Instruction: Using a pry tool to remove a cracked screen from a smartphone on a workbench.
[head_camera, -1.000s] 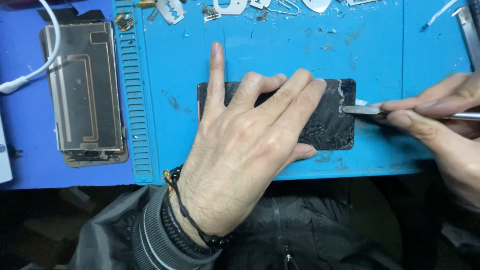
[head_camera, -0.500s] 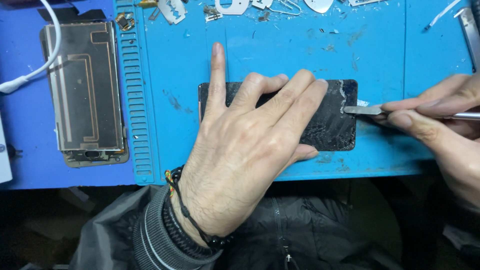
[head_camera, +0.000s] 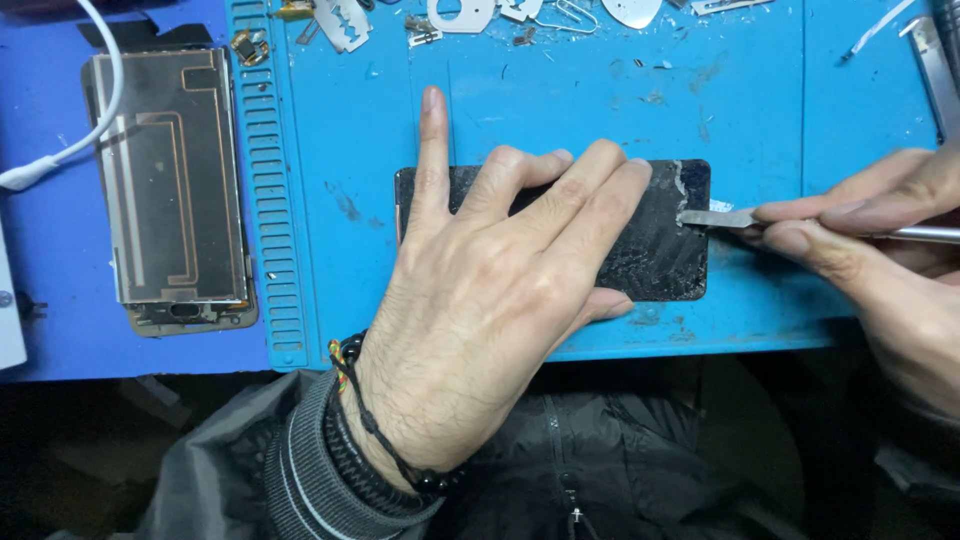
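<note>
The phone (head_camera: 655, 245) lies flat on the blue mat (head_camera: 560, 100), face side dark and cracked, its long side running left to right, close to the mat's near edge and a little right of the middle. The left hand (head_camera: 490, 300) rests on top of it, palm down and spread wide: the forefinger points straight toward the far edge of the mat, and the other fingers fan rightward across the glass, pressing it flat. It grips nothing; it only bears down. A dark bead bracelet (head_camera: 375, 440) and a ribbed grey cuff (head_camera: 300, 470) circle the wrist.

The right hand (head_camera: 880, 250) comes in from the right edge of the mat, fingers closed in a pinch on a thin metal tool (head_camera: 720, 217). The tool's flat tip touches the phone's right end, near the far right corner, where the glass is whitest and most broken.

Along the far edge of the mat lie small metal scraps, a razor blade (head_camera: 343, 22) and bits of hardware, all well apart from the hands. To the left, past the mat's ribbed strip, a phone frame (head_camera: 170, 190) with copper tracing lies on the darker blue surface, with a white cable (head_camera: 70, 150) curving over its far left corner.

The left hand hides most of the phone's left half. The tool's handle is cut off at the right side of the view, and the right hand's palm is partly out of view. Whether the tip sits under the glass or only on it cannot be told.
</note>
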